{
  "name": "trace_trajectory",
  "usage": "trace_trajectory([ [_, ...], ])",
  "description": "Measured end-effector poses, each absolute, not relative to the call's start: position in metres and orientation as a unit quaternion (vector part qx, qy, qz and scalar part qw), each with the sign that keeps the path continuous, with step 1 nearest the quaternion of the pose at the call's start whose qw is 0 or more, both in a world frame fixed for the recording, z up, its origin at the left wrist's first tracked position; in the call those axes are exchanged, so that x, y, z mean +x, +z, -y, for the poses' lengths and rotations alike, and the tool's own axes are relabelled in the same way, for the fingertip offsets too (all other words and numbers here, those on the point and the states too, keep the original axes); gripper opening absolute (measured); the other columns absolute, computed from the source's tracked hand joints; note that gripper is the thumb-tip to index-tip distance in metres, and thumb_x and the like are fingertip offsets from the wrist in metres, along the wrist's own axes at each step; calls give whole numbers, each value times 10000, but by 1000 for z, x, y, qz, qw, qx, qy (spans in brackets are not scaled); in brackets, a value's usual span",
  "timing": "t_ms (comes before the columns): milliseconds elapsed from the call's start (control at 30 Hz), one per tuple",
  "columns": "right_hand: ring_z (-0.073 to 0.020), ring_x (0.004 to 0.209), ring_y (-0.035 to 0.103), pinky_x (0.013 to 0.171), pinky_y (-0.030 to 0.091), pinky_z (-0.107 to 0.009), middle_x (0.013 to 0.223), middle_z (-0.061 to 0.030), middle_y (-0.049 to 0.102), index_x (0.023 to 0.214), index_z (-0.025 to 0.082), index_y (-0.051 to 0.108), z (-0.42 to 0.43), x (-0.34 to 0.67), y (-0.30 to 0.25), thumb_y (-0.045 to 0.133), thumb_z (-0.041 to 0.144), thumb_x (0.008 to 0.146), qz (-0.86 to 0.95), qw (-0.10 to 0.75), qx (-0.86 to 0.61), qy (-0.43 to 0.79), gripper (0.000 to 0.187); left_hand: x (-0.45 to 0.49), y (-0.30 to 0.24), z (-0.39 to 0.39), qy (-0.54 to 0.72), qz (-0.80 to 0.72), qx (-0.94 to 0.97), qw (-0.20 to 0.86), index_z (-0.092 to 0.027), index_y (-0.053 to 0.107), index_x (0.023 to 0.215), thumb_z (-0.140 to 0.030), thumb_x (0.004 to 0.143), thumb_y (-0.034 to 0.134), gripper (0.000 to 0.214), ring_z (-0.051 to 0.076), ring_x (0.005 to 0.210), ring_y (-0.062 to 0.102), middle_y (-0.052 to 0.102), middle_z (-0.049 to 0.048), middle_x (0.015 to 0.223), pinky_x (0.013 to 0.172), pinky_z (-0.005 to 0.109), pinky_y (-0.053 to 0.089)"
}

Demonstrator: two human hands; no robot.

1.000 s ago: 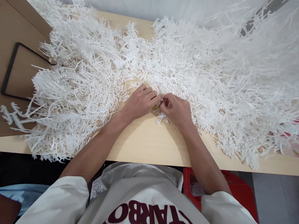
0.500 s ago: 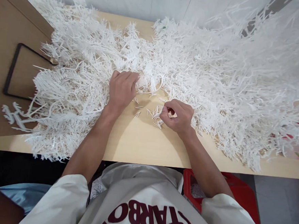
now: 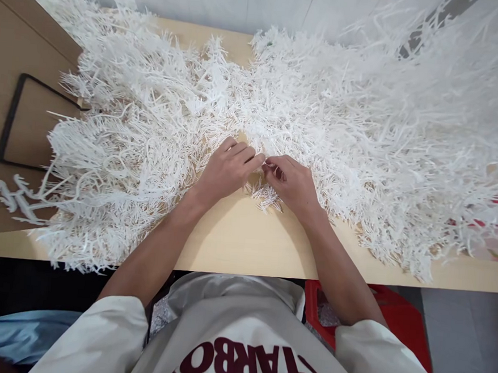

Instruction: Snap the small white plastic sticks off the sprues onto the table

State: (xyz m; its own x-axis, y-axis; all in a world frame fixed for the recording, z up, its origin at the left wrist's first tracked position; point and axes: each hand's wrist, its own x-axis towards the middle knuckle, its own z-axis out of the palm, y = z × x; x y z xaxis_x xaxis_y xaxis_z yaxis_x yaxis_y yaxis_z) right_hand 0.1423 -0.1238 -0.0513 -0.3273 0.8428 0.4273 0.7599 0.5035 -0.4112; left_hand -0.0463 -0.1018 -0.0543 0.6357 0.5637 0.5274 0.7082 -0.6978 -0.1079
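A wide heap of white plastic branched sprues (image 3: 330,118) covers the light wooden table (image 3: 245,243). My left hand (image 3: 228,171) and my right hand (image 3: 292,184) meet at the near edge of the heap, fingers curled and fingertips touching. Between them they pinch a small white sprue piece (image 3: 264,166). A little cluster of loose white slivers (image 3: 267,198) lies on the table just under my right hand.
A black wire frame (image 3: 10,118) lies on the brown surface at the left. A thicker white runner (image 3: 16,196) sticks out of the heap at the near left. A red container (image 3: 397,322) stands under the table's right side. A white wall runs behind.
My left hand, which had reached up left into the heap, has come back to meet my right hand. My right hand has shifted slightly up towards the heap.
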Motion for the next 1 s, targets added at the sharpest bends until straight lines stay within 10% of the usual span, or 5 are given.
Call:
trace_trajectory([
  [433,-75,546,494,534,336,-205,656,52,579,1004,222,571,122,143,-53,551,295,861,779,287,-550,94,162,-45,-53,102,-245,340,-894,159,-206,587,993,-64,926,327,304,141,732,534,591,15,722,693,320,379],
  [1000,-49,472,418,476,319,-193,515,63,516,666,200,554,131,139,-55,504,202,882,832,375,-401,-80,222,-44,-55,102,-283,407,-855,152,-237,564,903,-91,926,350,260,159,746,532,595,14,706,686,355,342],
])
